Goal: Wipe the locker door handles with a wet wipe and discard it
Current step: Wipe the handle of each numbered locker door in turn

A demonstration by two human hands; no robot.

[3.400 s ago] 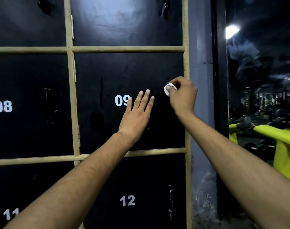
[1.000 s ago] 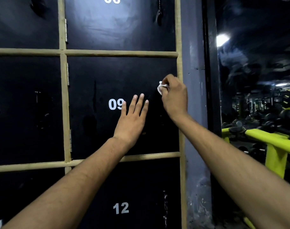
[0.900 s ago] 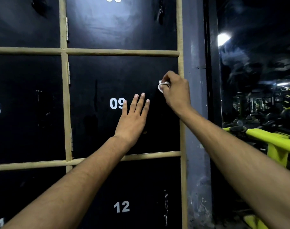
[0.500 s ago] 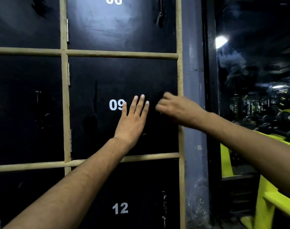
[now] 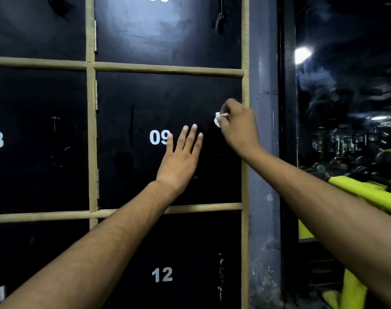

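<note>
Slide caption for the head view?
Left hand flat on locker door 09; right hand holds a white wipe near its right edge.

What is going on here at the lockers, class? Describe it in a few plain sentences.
A person is wiping door 09. The right hand pinches a crumpled white wipe against the door's right edge, where the handle should be, though that spot is too dark to make out. The left hand lies flat on the same door, fingers straight, just right of the number. The wipe has not been discarded yet.
</note>
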